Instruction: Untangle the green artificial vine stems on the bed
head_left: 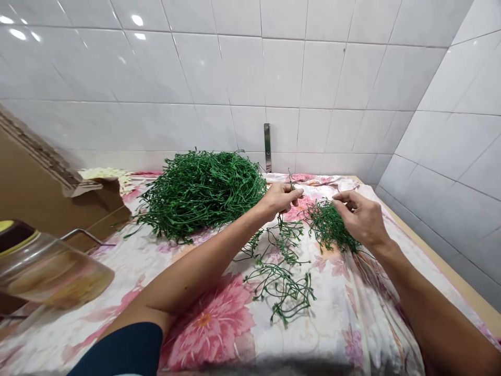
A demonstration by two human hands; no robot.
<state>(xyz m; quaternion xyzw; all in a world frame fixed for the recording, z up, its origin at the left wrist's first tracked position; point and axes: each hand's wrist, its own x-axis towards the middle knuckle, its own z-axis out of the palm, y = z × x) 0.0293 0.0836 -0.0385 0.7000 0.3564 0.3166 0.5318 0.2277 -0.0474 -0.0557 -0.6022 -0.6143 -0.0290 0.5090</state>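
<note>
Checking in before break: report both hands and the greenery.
Left hand pinching green sprig; right hand on small green tangle; big heap alongside, on floral cloth.

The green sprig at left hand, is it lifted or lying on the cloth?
Lifted: the left hand pinches the green sprig, its tip standing above the hand.

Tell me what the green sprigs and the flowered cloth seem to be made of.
The green sprigs look like moulded plastic, perhaps over wire: uniform matte colour, evenly beaded tips. The flowered cloth looks like thin printed woven fabric, fibre unclear: soft creases, pink blooms.
</note>
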